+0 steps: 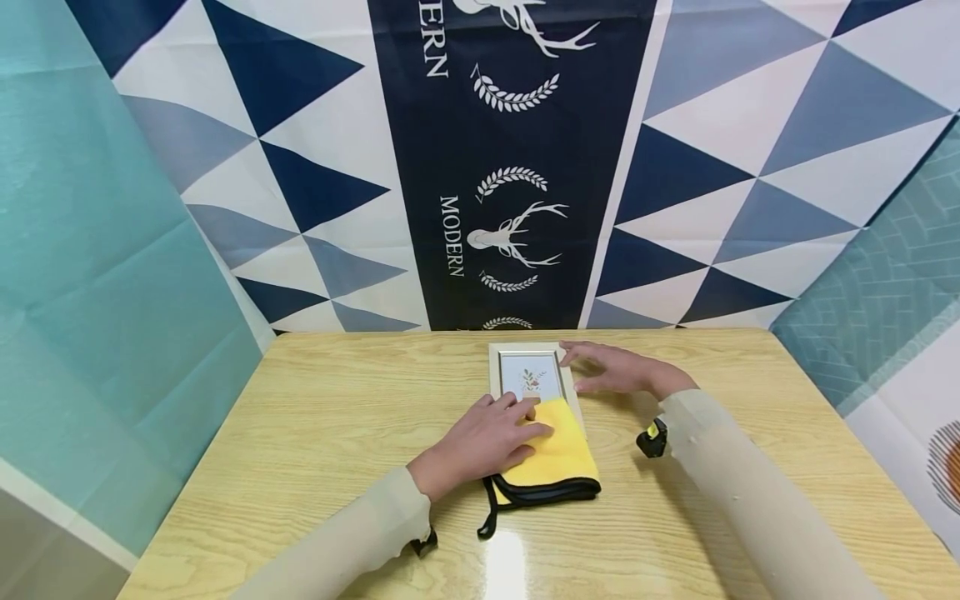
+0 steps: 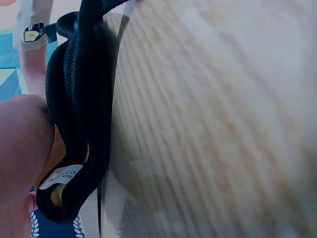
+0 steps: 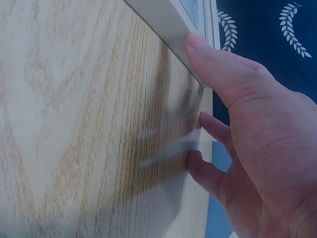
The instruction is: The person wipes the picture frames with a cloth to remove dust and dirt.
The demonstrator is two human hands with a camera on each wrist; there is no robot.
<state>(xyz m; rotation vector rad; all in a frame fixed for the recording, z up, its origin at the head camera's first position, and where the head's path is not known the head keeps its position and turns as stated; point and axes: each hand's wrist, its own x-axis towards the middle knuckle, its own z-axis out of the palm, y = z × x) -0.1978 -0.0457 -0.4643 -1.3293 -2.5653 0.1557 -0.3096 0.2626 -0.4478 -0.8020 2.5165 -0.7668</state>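
A picture frame [image 1: 494,367] with a pale border and a plant print lies on the table. Over its near part is a folded yellow cloth [image 1: 566,454] with black edging and a loop. My left hand [image 1: 483,437] rests on the cloth, palm down, fingers spread across it. From the left wrist view, the cloth's black edge [image 2: 94,114] and a small white label appear beside that hand. My right hand [image 1: 611,368] holds the frame's far right corner. In the right wrist view its thumb touches the frame's side [image 3: 163,20], while two other fingers reach down to the tabletop.
The wood-grain table [image 1: 345,417] ends at a patterned cloth backdrop [image 1: 517,167] at the back. Black wrist devices [image 1: 652,439] sit at both sleeves. A round, striped-edged orange item [image 1: 948,467] shows at the far right, beyond the table edge.
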